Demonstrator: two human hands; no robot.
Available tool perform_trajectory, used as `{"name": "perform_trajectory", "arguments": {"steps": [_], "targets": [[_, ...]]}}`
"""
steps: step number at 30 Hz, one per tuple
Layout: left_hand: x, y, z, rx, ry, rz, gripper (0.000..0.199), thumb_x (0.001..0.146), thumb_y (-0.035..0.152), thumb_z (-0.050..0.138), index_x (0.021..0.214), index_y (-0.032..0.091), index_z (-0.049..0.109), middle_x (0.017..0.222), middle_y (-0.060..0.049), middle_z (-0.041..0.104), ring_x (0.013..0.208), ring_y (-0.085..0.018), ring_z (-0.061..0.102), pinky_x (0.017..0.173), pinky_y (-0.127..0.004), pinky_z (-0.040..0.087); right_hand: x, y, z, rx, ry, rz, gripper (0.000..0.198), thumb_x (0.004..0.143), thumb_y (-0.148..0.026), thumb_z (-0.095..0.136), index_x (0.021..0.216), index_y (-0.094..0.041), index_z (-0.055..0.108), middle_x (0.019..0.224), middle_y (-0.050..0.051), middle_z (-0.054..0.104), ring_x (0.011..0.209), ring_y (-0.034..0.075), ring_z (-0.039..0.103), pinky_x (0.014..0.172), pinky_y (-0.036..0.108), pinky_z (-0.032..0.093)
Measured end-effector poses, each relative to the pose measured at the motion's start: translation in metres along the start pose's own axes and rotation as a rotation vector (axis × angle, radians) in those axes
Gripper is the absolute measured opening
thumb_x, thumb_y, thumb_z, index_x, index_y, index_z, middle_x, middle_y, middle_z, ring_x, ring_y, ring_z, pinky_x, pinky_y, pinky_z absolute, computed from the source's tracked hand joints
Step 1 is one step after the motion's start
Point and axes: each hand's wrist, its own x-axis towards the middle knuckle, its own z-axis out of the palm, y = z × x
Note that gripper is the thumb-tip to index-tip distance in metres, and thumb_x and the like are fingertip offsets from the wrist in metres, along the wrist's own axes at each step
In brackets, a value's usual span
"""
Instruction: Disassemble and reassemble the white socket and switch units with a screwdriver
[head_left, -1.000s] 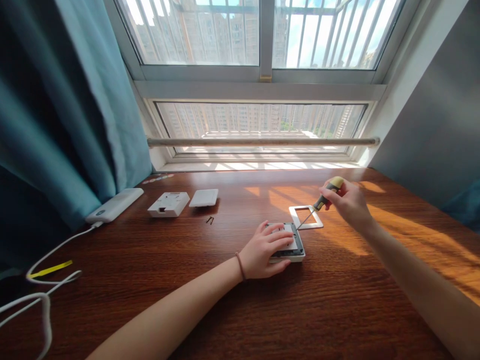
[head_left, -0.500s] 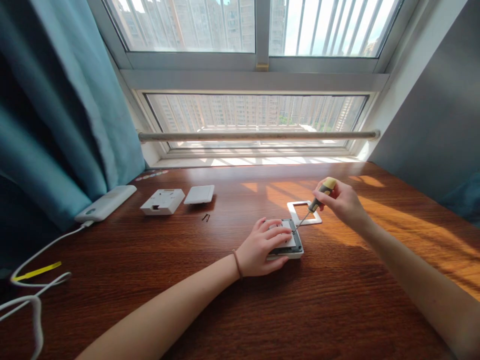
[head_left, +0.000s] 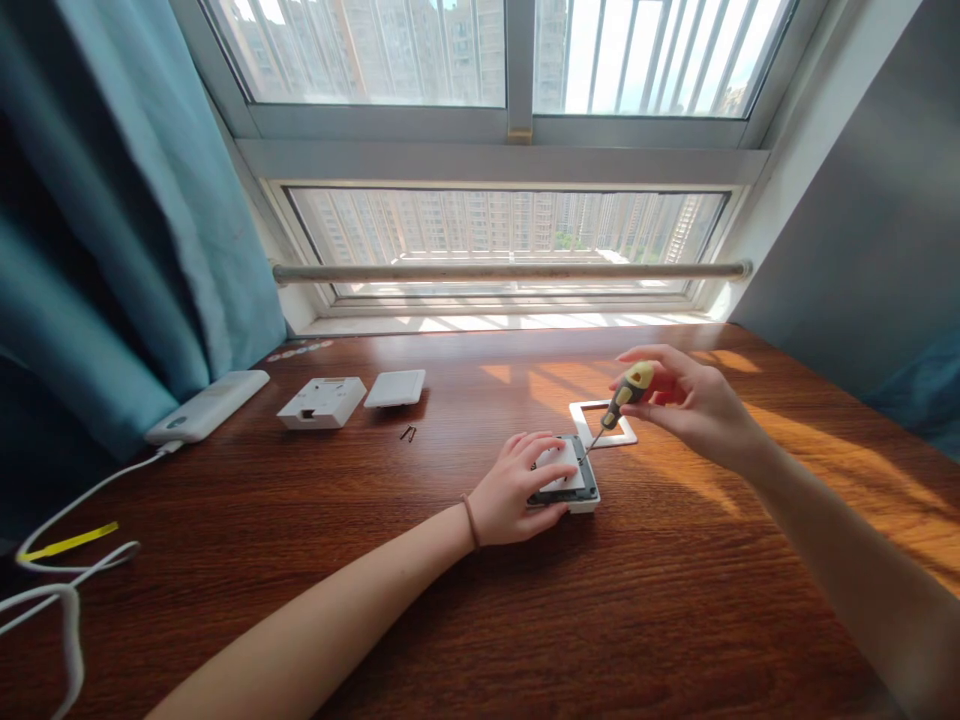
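Observation:
On the wooden table, a square wall socket (head_left: 589,494) with a white centre and a dark grey border lies flat. My left hand (head_left: 517,490) steadies it, fingers bent over its top and thumb along the near side; part of the socket is hidden beneath. A yellow and grey screwdriver (head_left: 618,400) slants down, its tip at the socket's right edge area. My right hand (head_left: 679,405) has the handle between thumb and fingers, in a fairly loose hold. Just behind the socket lies a white square cover frame (head_left: 626,438).
Two dark screws (head_left: 408,433) lie left of centre. Behind them are a white flat panel (head_left: 396,388) and a white box (head_left: 322,403). A white power bank (head_left: 210,408) with a white cable (head_left: 75,582) and a yellow strip (head_left: 75,541) are at the left, near the curtain (head_left: 150,200).
The fingers of my right hand have shifted and opened a little around the screwdriver handle. My left hand stays on the socket. The whole view has shifted slightly.

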Motion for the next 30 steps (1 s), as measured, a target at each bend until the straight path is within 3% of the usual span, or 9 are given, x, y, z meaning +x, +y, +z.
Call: {"name": "perform_trajectory", "arguments": {"steps": [5,11,14,17,22,27,30], "targets": [[0.000,0.000,0.001,0.005,-0.002,-0.005,0.039,0.076,0.032,0.059,0.115,0.026,0.055,0.128,-0.010,0.047,0.121,-0.029,0.039,0.103,-0.046,0.027,-0.003,-0.004,0.007,-0.049,-0.083,-0.134,0.033,0.081,-0.021,0.054,0.113,-0.024,0.043,0.098,0.006,0.062,0.080,0.017,0.062,0.063,0.028,0.050],[0.000,-0.001,0.001,0.009,0.004,0.004,0.040,0.076,0.032,0.058,0.116,0.026,0.054,0.129,-0.010,0.047,0.122,-0.028,0.039,0.104,-0.046,0.026,-0.006,0.006,0.021,-0.353,0.156,-0.210,0.034,0.075,-0.033,0.065,0.098,-0.023,0.043,0.079,0.001,0.053,0.064,0.014,0.051,0.056,0.026,0.045],[0.000,-0.001,0.001,0.011,0.001,0.001,0.040,0.076,0.032,0.058,0.115,0.026,0.055,0.128,-0.010,0.047,0.122,-0.028,0.039,0.103,-0.046,0.027,-0.006,0.005,0.022,-0.391,0.240,-0.214,0.034,0.071,-0.038,0.069,0.092,-0.023,0.047,0.076,0.000,0.053,0.063,0.014,0.052,0.059,0.028,0.046],[0.000,0.000,0.001,0.009,-0.001,-0.003,0.040,0.076,0.031,0.059,0.115,0.026,0.055,0.128,-0.010,0.047,0.122,-0.029,0.039,0.102,-0.046,0.027,-0.007,-0.001,0.018,-0.269,0.204,-0.184,0.031,0.070,-0.037,0.071,0.091,-0.022,0.054,0.074,0.000,0.058,0.068,0.016,0.057,0.068,0.031,0.050],[0.001,-0.001,0.001,0.004,-0.005,0.003,0.038,0.077,0.033,0.058,0.114,0.025,0.056,0.129,-0.010,0.047,0.122,-0.029,0.039,0.102,-0.046,0.028,-0.006,0.001,0.015,0.163,-0.136,-0.176,0.037,0.080,-0.027,0.061,0.116,-0.024,0.049,0.091,0.004,0.064,0.085,0.018,0.063,0.078,0.035,0.053],[0.000,-0.001,0.001,0.014,-0.004,0.003,0.039,0.077,0.033,0.058,0.115,0.025,0.055,0.129,-0.010,0.047,0.122,-0.028,0.039,0.103,-0.045,0.028,0.002,0.016,0.020,0.352,-0.041,-0.175,0.040,0.082,-0.022,0.059,0.115,-0.027,0.037,0.101,0.005,0.060,0.089,0.017,0.063,0.080,0.039,0.053],[0.000,-0.001,0.001,0.010,-0.001,0.001,0.039,0.076,0.033,0.059,0.114,0.025,0.056,0.128,-0.010,0.047,0.122,-0.028,0.040,0.103,-0.045,0.028,0.006,0.024,0.017,0.373,-0.099,-0.170,0.036,0.083,-0.024,0.058,0.113,-0.026,0.037,0.102,0.006,0.060,0.091,0.018,0.062,0.082,0.043,0.052]]}}
